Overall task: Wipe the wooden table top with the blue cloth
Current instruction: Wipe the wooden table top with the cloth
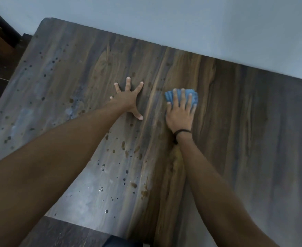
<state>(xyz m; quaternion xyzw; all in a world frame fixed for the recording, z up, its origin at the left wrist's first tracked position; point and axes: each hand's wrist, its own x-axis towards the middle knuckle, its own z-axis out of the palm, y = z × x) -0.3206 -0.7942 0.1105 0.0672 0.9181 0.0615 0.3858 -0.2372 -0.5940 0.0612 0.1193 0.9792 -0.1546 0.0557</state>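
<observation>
Blue cloth (169, 97) is being pressed under the flat-fingered right hand (179, 116); the spread left hand (129, 102) may be smearing droplets (123, 145).

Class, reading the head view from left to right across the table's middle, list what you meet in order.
Water drops → left hand, spread flat on the table → right hand pressing the blue cloth → bare wood.

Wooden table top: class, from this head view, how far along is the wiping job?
Looks done: the table top right of the blue cloth looks dry. In hand: the right hand presses the cloth flat near the middle, and the left hand rests spread beside it. Left: droplets dot the left side and near edge.
</observation>
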